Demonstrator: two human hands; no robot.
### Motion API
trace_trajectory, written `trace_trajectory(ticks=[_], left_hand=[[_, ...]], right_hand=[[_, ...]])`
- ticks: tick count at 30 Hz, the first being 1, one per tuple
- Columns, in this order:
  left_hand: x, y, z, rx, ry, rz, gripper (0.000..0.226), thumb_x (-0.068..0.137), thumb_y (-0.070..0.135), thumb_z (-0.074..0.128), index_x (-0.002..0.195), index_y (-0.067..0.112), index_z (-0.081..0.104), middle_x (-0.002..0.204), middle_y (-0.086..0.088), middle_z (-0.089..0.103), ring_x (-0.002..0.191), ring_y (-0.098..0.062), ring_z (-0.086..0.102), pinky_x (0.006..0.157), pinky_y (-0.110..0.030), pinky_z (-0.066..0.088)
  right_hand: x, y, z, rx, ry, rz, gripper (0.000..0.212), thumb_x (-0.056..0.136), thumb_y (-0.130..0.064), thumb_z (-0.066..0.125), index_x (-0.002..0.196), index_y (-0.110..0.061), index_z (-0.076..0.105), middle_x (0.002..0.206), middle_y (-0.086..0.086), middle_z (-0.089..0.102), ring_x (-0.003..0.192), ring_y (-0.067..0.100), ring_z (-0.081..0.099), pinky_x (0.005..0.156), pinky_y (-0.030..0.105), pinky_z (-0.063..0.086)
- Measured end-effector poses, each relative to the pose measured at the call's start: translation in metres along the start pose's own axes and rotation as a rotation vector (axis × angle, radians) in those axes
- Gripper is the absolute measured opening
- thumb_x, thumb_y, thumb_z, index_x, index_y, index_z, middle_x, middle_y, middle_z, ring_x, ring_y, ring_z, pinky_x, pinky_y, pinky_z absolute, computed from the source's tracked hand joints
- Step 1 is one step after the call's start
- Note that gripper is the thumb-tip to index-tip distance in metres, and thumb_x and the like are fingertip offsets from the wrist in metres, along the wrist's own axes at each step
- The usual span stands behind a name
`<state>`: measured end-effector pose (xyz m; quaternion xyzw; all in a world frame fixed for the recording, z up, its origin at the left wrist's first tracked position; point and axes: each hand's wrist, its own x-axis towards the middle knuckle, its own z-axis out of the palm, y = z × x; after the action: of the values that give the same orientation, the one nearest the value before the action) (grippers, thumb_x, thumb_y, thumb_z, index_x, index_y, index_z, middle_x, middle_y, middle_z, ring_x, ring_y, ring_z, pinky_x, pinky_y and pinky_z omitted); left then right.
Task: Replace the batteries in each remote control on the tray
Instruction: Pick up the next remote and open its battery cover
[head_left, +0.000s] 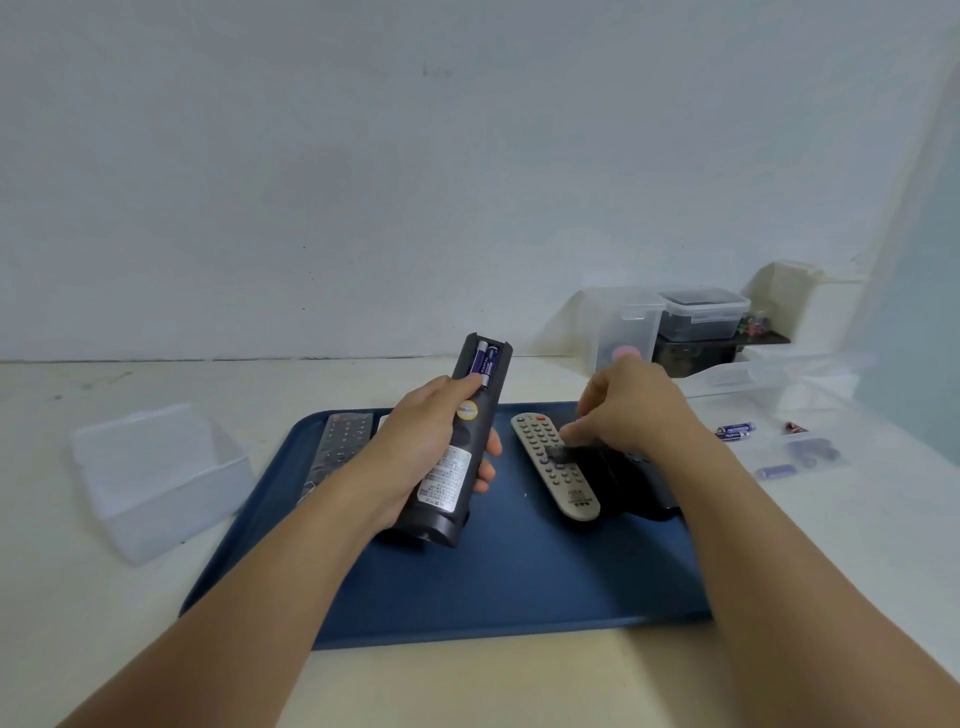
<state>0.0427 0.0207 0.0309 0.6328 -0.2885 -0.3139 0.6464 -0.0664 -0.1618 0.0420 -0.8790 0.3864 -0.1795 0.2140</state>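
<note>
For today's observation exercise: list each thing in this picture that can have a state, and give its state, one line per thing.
Black remote: back up, cover off, held in left hand.
Batteries: two seated in its compartment.
Grey remote: face up on tray.
Battery cover: pinched by right hand, over the grey remote.
Left box: open.
Lidded box: closed.
Loose batteries: lying on table.

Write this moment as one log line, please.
left hand: holds black remote, batteries exposed | right hand: fingers on small dark piece | tray
</note>
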Motion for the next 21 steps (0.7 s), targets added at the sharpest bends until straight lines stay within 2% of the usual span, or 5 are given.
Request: trace_trajectory(ticks=[2, 5, 7, 13, 21], left_hand=[[0.001, 0.000, -0.001, -0.007, -0.020, 0.013, 0.031, 0.101, 0.040, 0.054, 0.108, 0.010, 0.056, 0.073, -0.018, 0.066, 0.051, -0.028, 0.059, 0.051, -0.033, 0.052], [0.000, 0.000, 0.001, 0.015, -0.032, 0.041, 0.030, 0.101, 0.041, 0.054, 0.111, 0.012, 0.057, 0.074, -0.020, 0.064, 0.053, -0.029, 0.059, 0.053, -0.034, 0.052], [-0.001, -0.002, 0.003, 0.013, -0.034, 0.054, 0.028, 0.100, 0.043, 0.056, 0.110, 0.016, 0.059, 0.072, -0.019, 0.063, 0.054, -0.030, 0.060, 0.053, -0.036, 0.054], [-0.002, -0.003, 0.008, 0.038, -0.017, 0.082, 0.025, 0.099, 0.046, 0.057, 0.105, 0.023, 0.065, 0.069, -0.020, 0.065, 0.056, -0.033, 0.065, 0.058, -0.041, 0.059], [-0.003, -0.007, 0.011, 0.115, -0.015, 0.130, 0.025, 0.102, 0.033, 0.056, 0.107, 0.008, 0.061, 0.074, -0.023, 0.068, 0.059, -0.034, 0.068, 0.056, -0.041, 0.059]], right_hand=[[-0.002, -0.006, -0.002, 0.121, 0.171, -0.187, 0.024, 0.065, -0.028, 0.087, 0.076, -0.024, 0.066, 0.089, -0.004, 0.068, 0.081, 0.016, 0.067, 0.077, 0.032, 0.054], [-0.015, -0.030, 0.001, 0.586, 0.248, -0.458, 0.018, 0.077, -0.015, 0.081, 0.085, -0.014, 0.065, 0.083, -0.005, 0.071, 0.074, 0.009, 0.066, 0.067, 0.025, 0.053], [-0.026, -0.044, 0.008, 0.664, 0.240, -0.548, 0.017, 0.080, -0.009, 0.078, 0.089, -0.014, 0.064, 0.084, -0.006, 0.070, 0.076, 0.007, 0.067, 0.064, 0.024, 0.054], [-0.029, -0.048, 0.019, 0.692, 0.294, -0.532, 0.019, 0.081, -0.009, 0.078, 0.092, -0.016, 0.063, 0.085, -0.007, 0.069, 0.078, 0.004, 0.066, 0.060, 0.016, 0.050], [-0.030, -0.052, 0.029, 0.661, 0.384, -0.480, 0.007, 0.088, -0.009, 0.069, 0.087, -0.014, 0.064, 0.079, -0.008, 0.067, 0.079, 0.002, 0.063, 0.062, 0.011, 0.049]])
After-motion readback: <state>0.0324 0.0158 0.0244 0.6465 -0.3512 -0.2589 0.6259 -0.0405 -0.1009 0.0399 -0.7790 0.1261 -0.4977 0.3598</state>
